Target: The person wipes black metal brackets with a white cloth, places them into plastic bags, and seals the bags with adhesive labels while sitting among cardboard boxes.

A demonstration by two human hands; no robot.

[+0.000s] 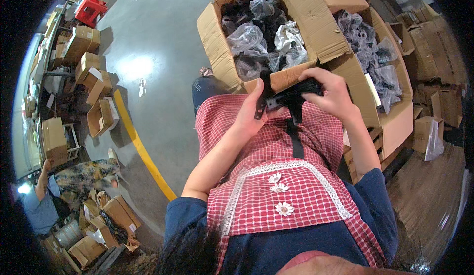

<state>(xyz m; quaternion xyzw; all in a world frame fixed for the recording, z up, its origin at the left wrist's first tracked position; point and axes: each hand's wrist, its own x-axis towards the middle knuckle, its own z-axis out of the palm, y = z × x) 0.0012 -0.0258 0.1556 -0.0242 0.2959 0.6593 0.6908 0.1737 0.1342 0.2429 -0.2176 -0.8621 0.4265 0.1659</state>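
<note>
Strips of black material [295, 93], bunched together, sit between your hands, above the lap of your red checked apron [321, 208]. Your left hand [249, 111] grips a black piece with holes [260, 108], thumb raised along it; your right hand [328, 90] pinches the bunch from the other side. A black band [296, 144] runs down over the apron. Just beyond your hands stands an open cardboard box [210, 43] containing clear plastic bags [245, 38]; beside it, to the right, a second open box [399, 114] holds crumpled plastic [356, 31]. Well to your left, a yellow line [140, 144] curves across the grey floor [163, 53], and another person [42, 206] is near some cartons [118, 213].
</note>
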